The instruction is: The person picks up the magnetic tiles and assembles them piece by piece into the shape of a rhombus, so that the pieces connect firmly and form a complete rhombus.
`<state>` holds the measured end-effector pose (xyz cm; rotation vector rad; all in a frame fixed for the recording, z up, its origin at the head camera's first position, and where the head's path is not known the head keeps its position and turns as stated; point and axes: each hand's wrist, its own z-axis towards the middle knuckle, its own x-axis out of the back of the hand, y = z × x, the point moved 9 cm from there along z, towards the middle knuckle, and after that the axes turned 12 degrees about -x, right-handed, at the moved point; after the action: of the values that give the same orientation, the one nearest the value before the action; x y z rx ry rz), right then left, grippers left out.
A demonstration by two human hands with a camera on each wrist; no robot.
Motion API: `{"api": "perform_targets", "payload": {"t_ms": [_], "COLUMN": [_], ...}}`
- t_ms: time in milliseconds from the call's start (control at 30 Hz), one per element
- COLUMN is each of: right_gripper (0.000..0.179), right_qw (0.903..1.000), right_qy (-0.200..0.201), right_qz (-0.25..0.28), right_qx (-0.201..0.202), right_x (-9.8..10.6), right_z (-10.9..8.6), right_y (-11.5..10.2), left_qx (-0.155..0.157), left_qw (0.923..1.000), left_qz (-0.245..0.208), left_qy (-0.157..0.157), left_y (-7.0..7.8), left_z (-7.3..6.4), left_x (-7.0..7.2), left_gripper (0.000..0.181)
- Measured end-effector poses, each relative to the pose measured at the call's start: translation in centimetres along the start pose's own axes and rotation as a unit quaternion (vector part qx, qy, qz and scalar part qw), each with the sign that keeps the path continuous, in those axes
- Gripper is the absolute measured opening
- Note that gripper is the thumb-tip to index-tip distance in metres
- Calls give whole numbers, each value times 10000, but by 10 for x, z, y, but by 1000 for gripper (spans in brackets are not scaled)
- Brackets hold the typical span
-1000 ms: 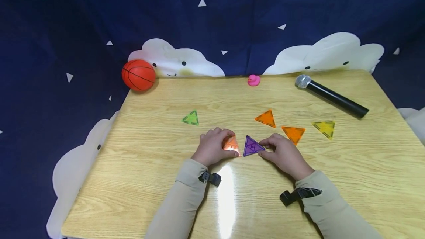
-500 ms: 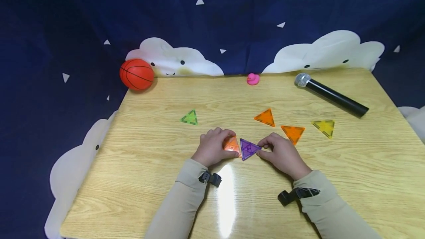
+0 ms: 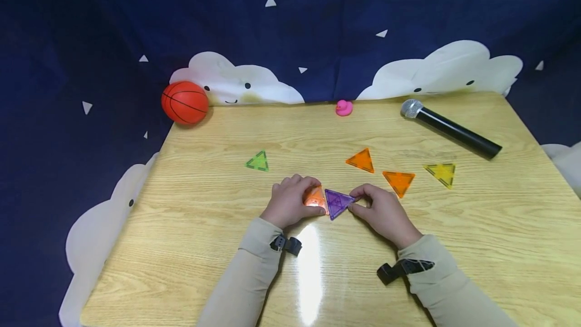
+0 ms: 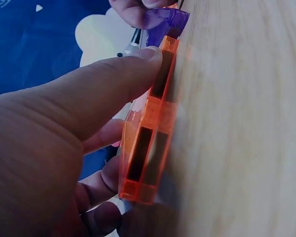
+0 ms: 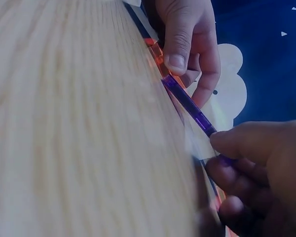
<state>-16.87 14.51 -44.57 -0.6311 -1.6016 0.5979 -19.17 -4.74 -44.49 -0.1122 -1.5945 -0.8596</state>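
Near the middle of the table, my left hand (image 3: pixel 289 201) holds an orange triangular magnetic tile (image 3: pixel 316 199) between thumb and fingers. In the left wrist view, that orange tile (image 4: pixel 143 133) shows its edge with dark magnet strips, low over the wood. My right hand (image 3: pixel 385 212) pinches one corner of a purple triangular magnetic tile (image 3: pixel 338 203). Seen from the right wrist, the purple tile (image 5: pixel 190 106) is tilted, its far end low by the left thumb. The two tiles stand edge to edge; whether they touch is hard to tell.
A green triangle tile (image 3: pixel 258 161) lies behind the left hand. Two orange tiles, one being the rear orange tile (image 3: pixel 361 160), and a yellow tile (image 3: pixel 442 173) lie behind the right. Farther back are a red ball (image 3: pixel 185 103), a pink duck (image 3: pixel 344 108) and a microphone (image 3: pixel 451 129).
My right hand has brought the purple tile leftward, up beside the orange tile, and turned it slightly. The left hand has stayed almost in place with its tile.
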Motion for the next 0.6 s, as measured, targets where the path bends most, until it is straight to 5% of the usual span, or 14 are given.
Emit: {"api": "perform_targets", "payload": {"t_ms": [333, 600], "right_gripper": [17, 20], "right_qw": [9951, 9911], "right_qy": [156, 458], "right_qz": [955, 1221], "right_qx": [-220, -277], "right_x": [0, 7], "right_z": [-1, -1], "right_y": [3, 5], "left_qx": [66, 192], "left_qw": [10000, 9996], "left_qz": [44, -24], "left_qy": [-15, 192], "left_y": [1, 1], "left_z": [0, 3], "left_x": [1, 0], "left_gripper": [65, 64]}}
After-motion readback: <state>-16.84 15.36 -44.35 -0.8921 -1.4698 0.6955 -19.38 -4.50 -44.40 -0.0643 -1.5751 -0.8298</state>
